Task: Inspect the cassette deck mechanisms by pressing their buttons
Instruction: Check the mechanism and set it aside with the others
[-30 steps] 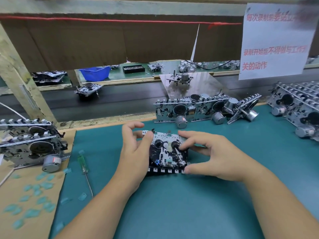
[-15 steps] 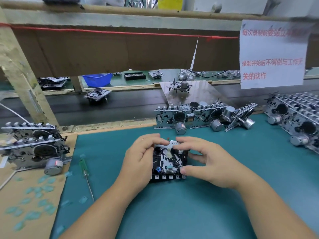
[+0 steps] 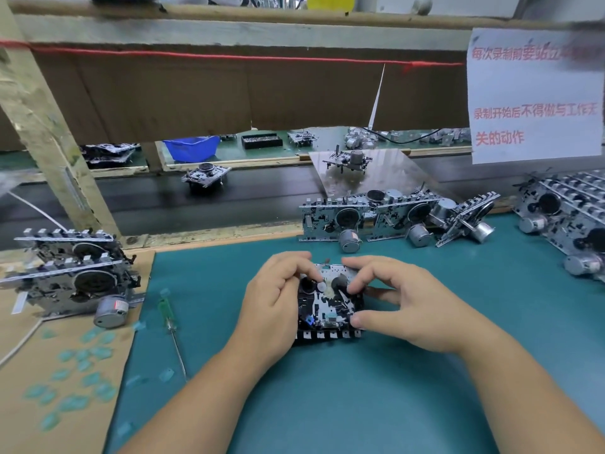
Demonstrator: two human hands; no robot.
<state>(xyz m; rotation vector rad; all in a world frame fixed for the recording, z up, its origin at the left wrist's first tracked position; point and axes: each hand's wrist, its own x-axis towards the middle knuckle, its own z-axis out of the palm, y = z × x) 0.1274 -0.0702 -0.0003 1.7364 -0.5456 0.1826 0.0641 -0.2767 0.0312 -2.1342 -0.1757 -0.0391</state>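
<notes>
Grip: left hand (image 3: pixel 273 309) and right hand (image 3: pixel 397 306) both curled round cassette deck mechanism (image 3: pixel 327 309), flat on teal counter (image 3: pixel 360 404). Button row along near edge, long axis left-right, right thumb nearest, guessing.

You are working under bright, even overhead light that is casting only soft shadows. Wide-angle distortion is bending the edges, and the paper sign (image 3: pixel 533 93) at two o'clock is blurring along its upper right corner.

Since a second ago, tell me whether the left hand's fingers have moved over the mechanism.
Yes. The left hand has curled its fingers inward onto the cassette mechanism, toward the right hand; the screwdriver beside it marks the fixed spot.
</notes>
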